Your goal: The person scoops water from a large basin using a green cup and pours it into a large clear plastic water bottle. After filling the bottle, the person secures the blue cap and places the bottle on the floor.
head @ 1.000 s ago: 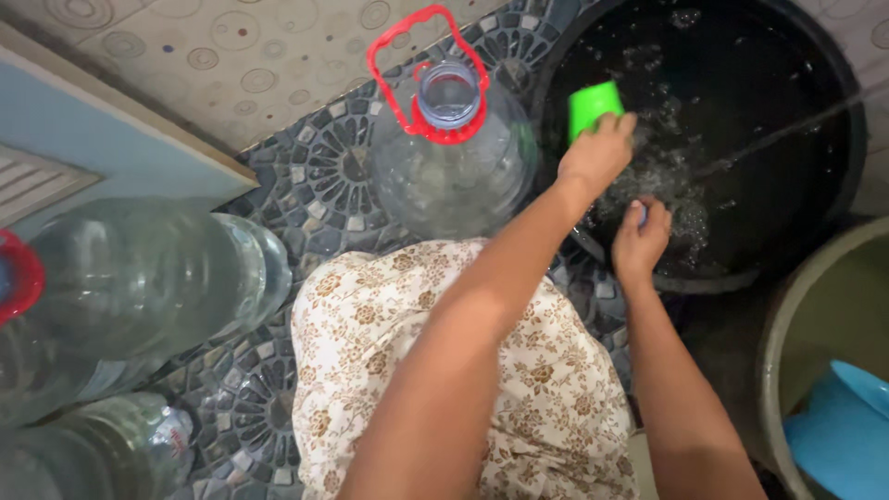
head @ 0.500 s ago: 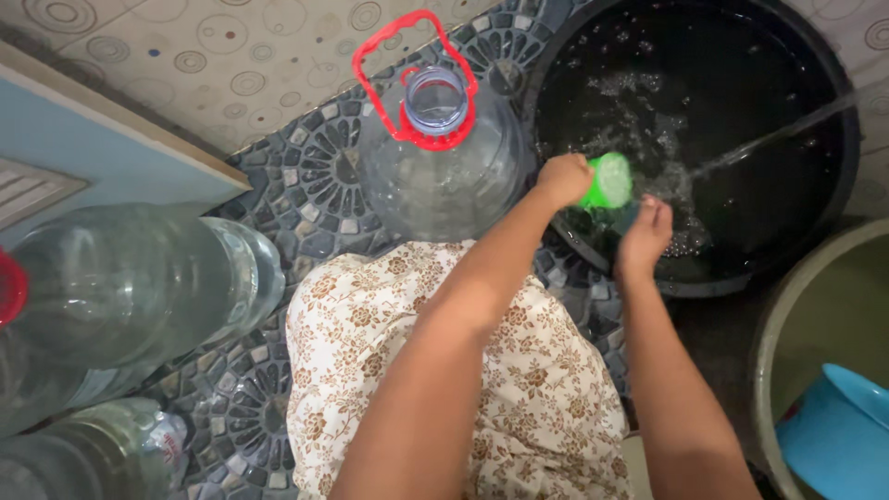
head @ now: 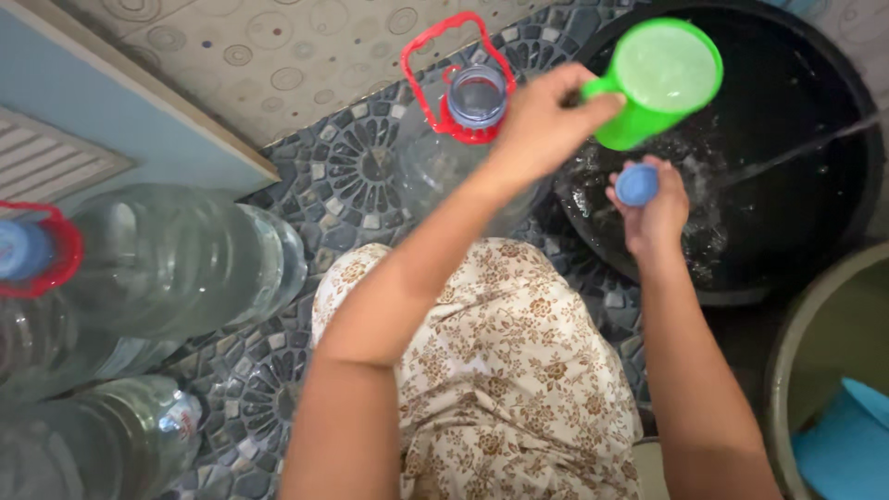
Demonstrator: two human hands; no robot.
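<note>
My left hand [head: 546, 116] grips the handle of a green plastic cup [head: 659, 79] full of water, raised above the black water tub [head: 838, 83]. My right hand [head: 653, 204] holds a small blue bottle cap [head: 637, 184] over the tub's near rim. Just left of my left hand stands a large clear water bottle with an open neck [head: 476, 96] and a red carry handle [head: 435, 42]. A thin stream of water [head: 796, 148] runs into the tub from the right.
Several big clear bottles lie at the left: one large [head: 185, 264], one with a red handle and blue cap [head: 28, 250], one smaller [head: 111, 435]. A beige bucket [head: 787, 352] holding a blue scoop [head: 847, 440] stands at lower right. Patterned mosaic floor [head: 352, 185] and a blue door edge [head: 111, 120].
My left hand lifted the green cup out of the water and up toward the open bottle's neck. My right hand turned, showing the blue cap.
</note>
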